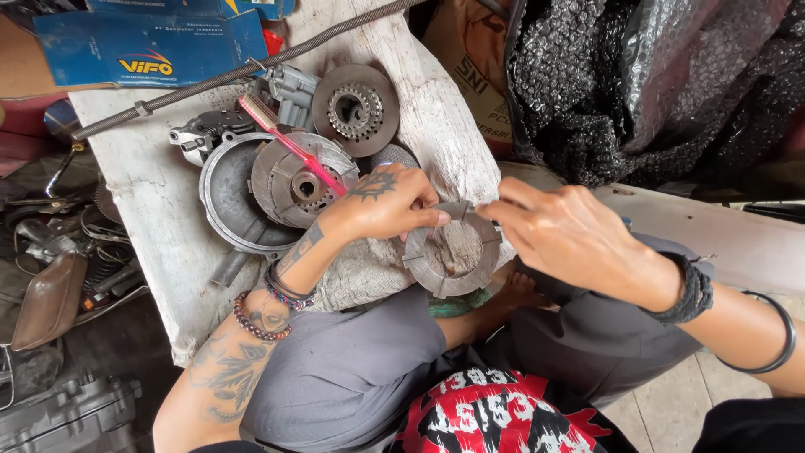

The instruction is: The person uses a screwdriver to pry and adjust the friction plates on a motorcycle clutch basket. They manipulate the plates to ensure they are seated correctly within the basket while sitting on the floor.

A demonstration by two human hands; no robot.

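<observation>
Tattooed arms, beaded and black wristbands, grey trousers.

Clutch plate (pixel 453 249) between both hands on the wooden block (pixel 453 134), toothbrush (pixel 289 143) and gear hub (pixel 355 109) behind-left.

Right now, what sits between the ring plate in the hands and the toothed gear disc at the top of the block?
Head view: the left hand holding the ring plate, then a small round grey part below the gear disc, on the white wooden block.

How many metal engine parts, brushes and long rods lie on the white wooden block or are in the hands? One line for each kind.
Ring-shaped clutch plate, held by both hands: 1
Round clutch parts on the block: 3
Pink brush: 1
Long threaded rod: 1
Total: 6
</observation>
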